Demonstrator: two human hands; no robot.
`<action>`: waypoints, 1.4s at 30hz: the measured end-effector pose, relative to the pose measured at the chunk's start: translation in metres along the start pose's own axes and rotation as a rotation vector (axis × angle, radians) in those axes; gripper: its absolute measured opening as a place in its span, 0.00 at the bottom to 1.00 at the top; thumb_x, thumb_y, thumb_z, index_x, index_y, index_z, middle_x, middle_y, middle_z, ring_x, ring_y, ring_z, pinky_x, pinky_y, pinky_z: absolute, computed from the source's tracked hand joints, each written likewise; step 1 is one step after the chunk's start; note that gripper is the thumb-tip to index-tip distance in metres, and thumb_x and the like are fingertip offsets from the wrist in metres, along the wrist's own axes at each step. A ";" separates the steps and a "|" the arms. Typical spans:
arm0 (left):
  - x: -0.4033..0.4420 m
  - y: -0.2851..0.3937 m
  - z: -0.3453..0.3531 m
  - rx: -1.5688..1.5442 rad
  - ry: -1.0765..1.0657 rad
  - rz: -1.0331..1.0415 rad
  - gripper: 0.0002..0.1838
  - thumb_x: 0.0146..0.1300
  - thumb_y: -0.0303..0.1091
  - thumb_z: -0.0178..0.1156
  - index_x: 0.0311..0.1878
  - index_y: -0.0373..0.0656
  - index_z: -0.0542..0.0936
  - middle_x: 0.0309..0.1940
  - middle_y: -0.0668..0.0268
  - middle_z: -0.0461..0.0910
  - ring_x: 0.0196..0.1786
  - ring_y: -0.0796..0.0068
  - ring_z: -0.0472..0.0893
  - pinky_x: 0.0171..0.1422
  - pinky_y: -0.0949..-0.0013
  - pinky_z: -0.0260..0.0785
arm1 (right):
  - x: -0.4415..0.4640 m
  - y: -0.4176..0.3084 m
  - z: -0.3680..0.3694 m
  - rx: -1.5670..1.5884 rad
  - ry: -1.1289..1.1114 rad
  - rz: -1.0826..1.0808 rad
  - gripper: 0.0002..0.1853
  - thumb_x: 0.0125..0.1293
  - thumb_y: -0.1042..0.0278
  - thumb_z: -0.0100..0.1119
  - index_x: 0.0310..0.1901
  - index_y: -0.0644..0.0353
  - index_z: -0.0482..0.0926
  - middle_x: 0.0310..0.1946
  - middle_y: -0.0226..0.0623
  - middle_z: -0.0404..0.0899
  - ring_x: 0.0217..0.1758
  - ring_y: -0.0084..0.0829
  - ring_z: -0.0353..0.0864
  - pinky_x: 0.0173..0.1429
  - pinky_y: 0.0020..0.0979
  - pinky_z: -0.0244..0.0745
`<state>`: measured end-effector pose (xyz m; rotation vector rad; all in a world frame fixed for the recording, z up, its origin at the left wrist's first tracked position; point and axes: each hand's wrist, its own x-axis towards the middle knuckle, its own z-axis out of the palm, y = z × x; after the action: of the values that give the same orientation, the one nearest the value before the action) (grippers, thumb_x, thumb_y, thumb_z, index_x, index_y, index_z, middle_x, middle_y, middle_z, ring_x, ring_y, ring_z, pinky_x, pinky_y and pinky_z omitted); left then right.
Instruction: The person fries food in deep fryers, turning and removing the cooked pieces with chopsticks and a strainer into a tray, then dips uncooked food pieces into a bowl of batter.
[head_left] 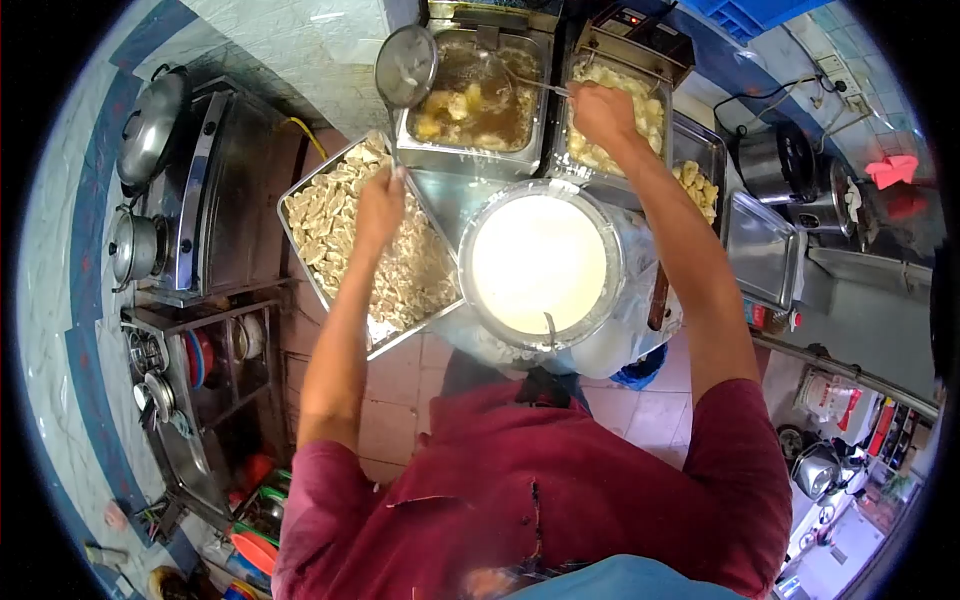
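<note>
Left hand: The person's bare left hand (382,208) was closed around the handle of a round, silver metal skimmer (406,66), above the tray of pale pieces.
Skimmer: Its broad head hung at the left edge of the first fryer.
Right hand: The bare right hand (603,112) gripped a thin, grey metal utensil (535,84) over the second fryer; the utensil's far end reached across the first.
First fryer: A rectangular stainless-steel fryer (480,162) held brown oil (505,112) with golden, lumpy pieces (458,106) floating in it.
Second fryer: Just to the right, a matching steel basin was crowded with yellowish pieces (643,105).
Fryer display: A small red light (631,18) glowed on the black control box; its characters were too small to read.
Pale pieces: Beige, flattened pieces (365,235) covered most of a rectangular metal tray (379,330).
Tub: A large, round, clear-rimmed tub (613,225) of creamy white batter (540,262) stood nearest the body.
Printed bag: Red marks on a white plastic bag (825,398) at right were illegible.
</note>
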<state>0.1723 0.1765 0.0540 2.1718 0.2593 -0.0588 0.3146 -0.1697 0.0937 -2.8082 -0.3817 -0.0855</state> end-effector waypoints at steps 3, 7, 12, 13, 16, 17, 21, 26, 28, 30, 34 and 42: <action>0.042 0.002 -0.015 0.303 0.096 0.201 0.20 0.73 0.45 0.49 0.42 0.35 0.80 0.31 0.41 0.81 0.37 0.40 0.81 0.42 0.47 0.71 | -0.010 0.008 0.009 -0.002 -0.033 0.069 0.11 0.64 0.59 0.57 0.36 0.56 0.84 0.37 0.42 0.85 0.45 0.40 0.84 0.49 0.38 0.78; 0.079 0.005 -0.026 0.617 0.007 0.268 0.17 0.68 0.41 0.51 0.41 0.36 0.81 0.34 0.41 0.81 0.41 0.38 0.81 0.46 0.44 0.72 | -0.040 -0.009 0.005 -0.139 -0.191 0.167 0.16 0.66 0.54 0.58 0.46 0.55 0.84 0.44 0.43 0.84 0.50 0.42 0.83 0.55 0.39 0.76; 0.083 -0.018 -0.015 0.697 -0.124 0.242 0.15 0.66 0.39 0.51 0.40 0.38 0.82 0.35 0.41 0.81 0.42 0.39 0.81 0.48 0.44 0.72 | -0.057 -0.002 0.007 0.137 -0.420 0.383 0.22 0.66 0.53 0.59 0.57 0.55 0.81 0.51 0.43 0.83 0.56 0.42 0.81 0.60 0.37 0.73; 0.081 -0.023 -0.012 0.686 -0.147 0.222 0.15 0.66 0.39 0.51 0.40 0.38 0.82 0.35 0.41 0.81 0.42 0.39 0.81 0.48 0.44 0.72 | -0.057 0.007 0.019 0.254 -0.427 0.401 0.22 0.66 0.54 0.59 0.57 0.57 0.81 0.52 0.44 0.83 0.56 0.41 0.81 0.60 0.36 0.73; 0.063 -0.034 -0.002 0.540 -0.170 0.191 0.16 0.67 0.41 0.51 0.40 0.38 0.83 0.36 0.41 0.81 0.43 0.39 0.81 0.48 0.44 0.72 | -0.065 0.023 0.063 0.557 -0.403 0.452 0.22 0.66 0.57 0.61 0.55 0.64 0.80 0.45 0.42 0.82 0.49 0.34 0.79 0.54 0.32 0.72; 0.057 -0.040 0.003 0.501 -0.146 0.164 0.18 0.68 0.43 0.51 0.41 0.38 0.83 0.36 0.42 0.82 0.43 0.39 0.81 0.47 0.45 0.73 | -0.067 0.021 0.074 0.622 -0.368 0.464 0.21 0.66 0.59 0.61 0.54 0.65 0.81 0.37 0.39 0.81 0.40 0.30 0.77 0.47 0.30 0.71; 0.026 -0.023 0.026 0.519 0.038 0.125 0.17 0.70 0.43 0.52 0.42 0.38 0.82 0.32 0.43 0.82 0.38 0.38 0.81 0.44 0.46 0.73 | -0.067 -0.010 0.072 0.937 -0.449 0.602 0.12 0.68 0.61 0.60 0.40 0.63 0.81 0.20 0.25 0.71 0.21 0.16 0.63 0.24 0.23 0.56; 0.022 -0.014 0.030 0.593 -0.024 0.068 0.18 0.71 0.44 0.49 0.42 0.40 0.82 0.35 0.43 0.83 0.40 0.40 0.82 0.46 0.44 0.74 | -0.069 -0.014 0.077 1.147 -0.542 0.651 0.10 0.69 0.61 0.60 0.37 0.59 0.80 0.20 0.21 0.68 0.18 0.14 0.57 0.19 0.21 0.47; 0.020 -0.007 0.026 0.558 0.010 0.056 0.18 0.71 0.44 0.49 0.42 0.40 0.82 0.35 0.42 0.82 0.40 0.39 0.82 0.47 0.44 0.73 | -0.074 -0.009 0.080 1.225 -0.543 0.694 0.11 0.70 0.62 0.58 0.44 0.61 0.81 0.21 0.22 0.68 0.17 0.13 0.55 0.18 0.20 0.47; 0.018 -0.002 0.024 0.483 0.071 0.060 0.18 0.71 0.44 0.50 0.42 0.40 0.82 0.34 0.42 0.82 0.40 0.38 0.82 0.47 0.44 0.73 | -0.080 -0.003 0.082 1.328 -0.551 0.697 0.13 0.71 0.62 0.57 0.48 0.62 0.81 0.22 0.22 0.69 0.16 0.13 0.54 0.18 0.18 0.46; 0.013 0.003 0.021 0.289 0.157 0.101 0.18 0.72 0.42 0.50 0.40 0.37 0.80 0.31 0.42 0.81 0.39 0.37 0.81 0.44 0.45 0.71 | -0.094 0.004 0.079 1.475 -0.552 0.643 0.15 0.72 0.62 0.56 0.53 0.62 0.79 0.23 0.21 0.68 0.18 0.11 0.55 0.20 0.17 0.47; 0.001 0.000 0.049 -0.036 0.107 -0.085 0.21 0.71 0.42 0.52 0.32 0.31 0.77 0.20 0.48 0.75 0.25 0.53 0.74 0.36 0.54 0.65 | -0.114 0.008 0.074 1.506 -0.448 0.616 0.13 0.72 0.64 0.56 0.51 0.62 0.77 0.24 0.22 0.68 0.18 0.11 0.55 0.21 0.17 0.48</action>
<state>0.1760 0.1366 0.0259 2.1309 0.4112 0.0134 0.2088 -0.1835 0.0099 -1.2989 0.2820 0.6689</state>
